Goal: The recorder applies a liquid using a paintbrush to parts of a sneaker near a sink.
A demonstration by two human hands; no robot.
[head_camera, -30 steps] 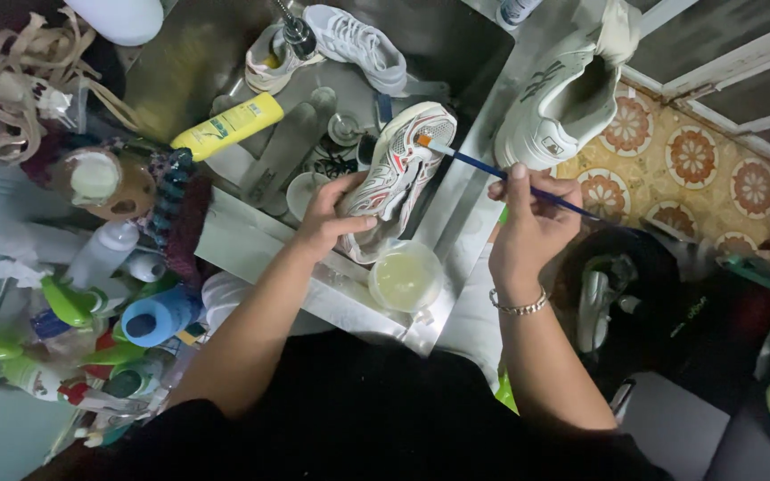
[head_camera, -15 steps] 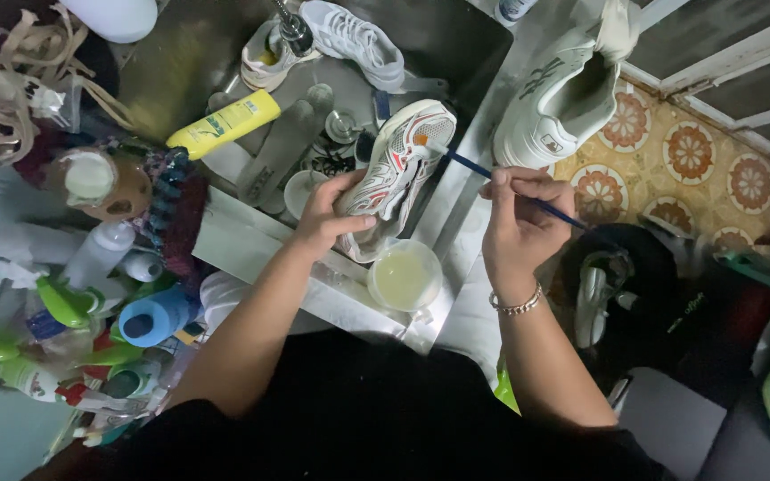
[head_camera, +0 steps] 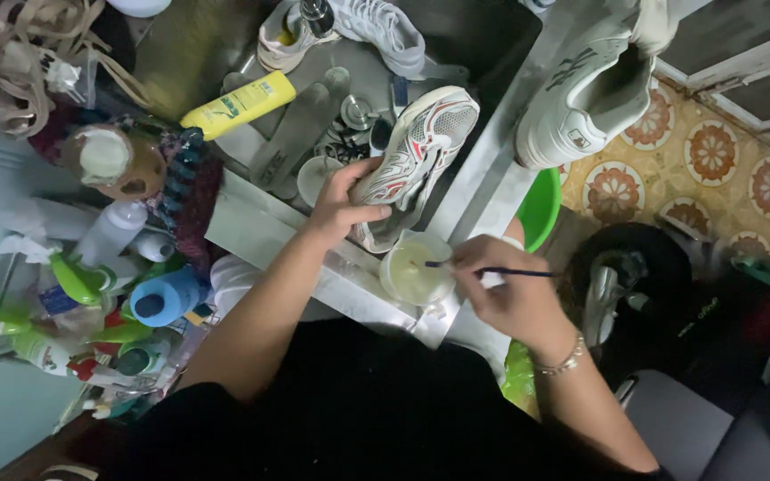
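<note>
Seen from above, over a cluttered metal sink [head_camera: 483, 169]. Held in the left hand [head_camera: 342, 200], fingers wrapped around its heel end: a white mesh sneaker [head_camera: 413, 160] with red and grey striping, tilted with the toe pointing far and to the right, resting over the sink's near edge. Just near of that shoe, touching the sink rim: a small round cup [head_camera: 414, 274] of pale cream liquid, smooth and translucent. Pinched between thumb and fingertips of the right hand [head_camera: 505, 294]: a thin dark-handled brush [head_camera: 483, 269], lying almost level, its tip dipped into the cup from the right. Worn on that wrist: a fine beaded bracelet [head_camera: 561, 362]. Placed far right on the counter: a chunky white leather sneaker [head_camera: 585, 93], opening turned toward the viewer. Lying at the far side inside the sink: a second white trainer [head_camera: 376, 27] and a yellow plastic squeeze bottle [head_camera: 238, 104] on its side. Crowded at the left: spray bottles with green triggers [head_camera: 77, 281], a blue spool-shaped container [head_camera: 164, 298], and a round-lidded jar [head_camera: 104, 156]. Glimpsed right of the sink: a bright green plastic basin [head_camera: 541, 205], and beyond it patterned floor tiles [head_camera: 715, 151] with orange floral medallions.
</note>
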